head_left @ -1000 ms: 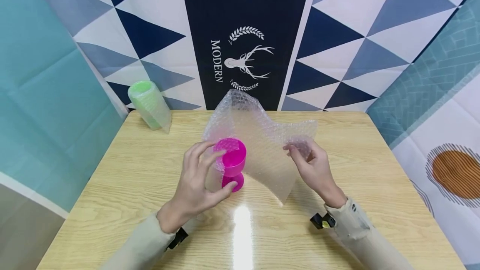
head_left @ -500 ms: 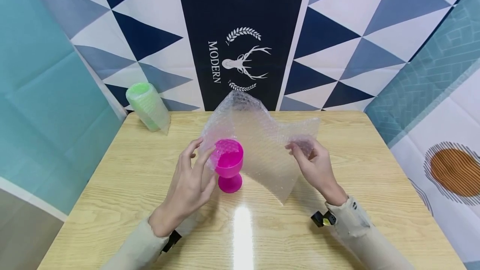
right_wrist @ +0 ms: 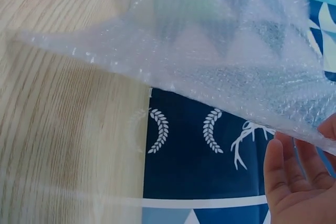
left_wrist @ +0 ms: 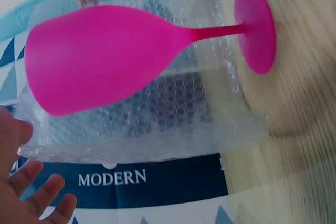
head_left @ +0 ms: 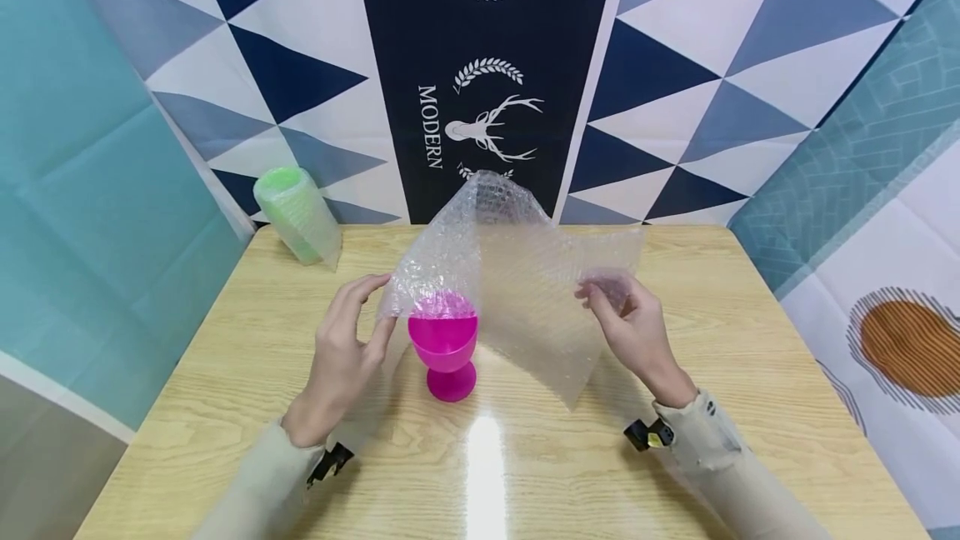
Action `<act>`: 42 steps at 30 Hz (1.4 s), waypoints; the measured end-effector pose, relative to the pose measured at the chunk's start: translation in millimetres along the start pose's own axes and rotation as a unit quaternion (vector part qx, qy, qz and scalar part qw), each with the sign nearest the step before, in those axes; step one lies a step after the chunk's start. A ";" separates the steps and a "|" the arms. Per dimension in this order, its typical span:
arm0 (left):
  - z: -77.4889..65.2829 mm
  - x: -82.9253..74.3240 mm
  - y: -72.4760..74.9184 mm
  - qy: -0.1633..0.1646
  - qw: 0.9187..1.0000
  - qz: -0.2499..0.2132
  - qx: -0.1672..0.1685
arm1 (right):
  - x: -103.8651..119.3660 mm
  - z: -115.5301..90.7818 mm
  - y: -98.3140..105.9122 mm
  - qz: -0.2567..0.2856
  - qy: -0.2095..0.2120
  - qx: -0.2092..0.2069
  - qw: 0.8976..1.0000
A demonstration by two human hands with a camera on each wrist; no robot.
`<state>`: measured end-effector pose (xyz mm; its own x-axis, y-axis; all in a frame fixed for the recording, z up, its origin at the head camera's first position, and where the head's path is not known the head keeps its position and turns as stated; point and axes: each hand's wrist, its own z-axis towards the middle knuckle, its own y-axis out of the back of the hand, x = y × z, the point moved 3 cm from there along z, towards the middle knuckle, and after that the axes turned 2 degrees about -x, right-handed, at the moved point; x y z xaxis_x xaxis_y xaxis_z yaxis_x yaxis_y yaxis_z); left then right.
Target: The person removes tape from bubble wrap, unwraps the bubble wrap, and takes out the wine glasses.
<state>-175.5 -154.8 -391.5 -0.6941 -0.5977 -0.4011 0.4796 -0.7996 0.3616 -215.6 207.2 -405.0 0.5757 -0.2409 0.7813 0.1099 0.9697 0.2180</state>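
A pink goblet (head_left: pixel 446 348) stands upright on the table; in the left wrist view its whole side, stem and round foot show. Behind it rises a clear sheet of bubble wrap (head_left: pixel 517 290), whose left part hangs over the goblet's far rim. At the sheet's left edge my left hand (head_left: pixel 341 357) pinches the wrap between thumb and fingers, just left of the goblet and apart from it. My right hand (head_left: pixel 630 336) holds the sheet's right side, with the wrap between thumb and fingers in the right wrist view (right_wrist: pixel 302 177).
At the table's back left corner stands a green item wrapped in bubble wrap (head_left: pixel 298 215). A patterned cloth (head_left: pixel 300 65) hangs right behind the wooden table (head_left: pixel 555 473), with teal cloth (head_left: pixel 82 173) along the left.
My left hand has moved left, away from the goblet, and drawn the wrap's left edge over its far rim. The goblet shifted slightly left and nearer. My right hand has hardly moved.
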 end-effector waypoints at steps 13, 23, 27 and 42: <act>11.7 43.3 2.9 0.235 0.954 -0.174 -0.072 | -11.4 20.1 1.3 -0.002 -0.023 0.001 1.000; 18.3 63.5 5.9 0.328 0.899 -0.283 -0.069 | -23.8 28.5 8.2 0.005 -0.074 0.001 0.997; 18.5 68.9 7.7 0.340 0.889 -0.299 -0.068 | -26.4 30.2 9.4 0.003 -0.087 0.008 0.996; 1.9 77.9 0.8 0.380 0.903 -0.200 0.004 | -43.9 23.4 13.3 0.007 -0.112 0.021 0.993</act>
<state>-230.2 -201.9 -420.8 -0.2398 -0.1319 -0.9618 0.2661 -0.9617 0.0656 -258.4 229.8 -422.7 0.3822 -0.2358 0.8935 0.0666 0.9714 0.2278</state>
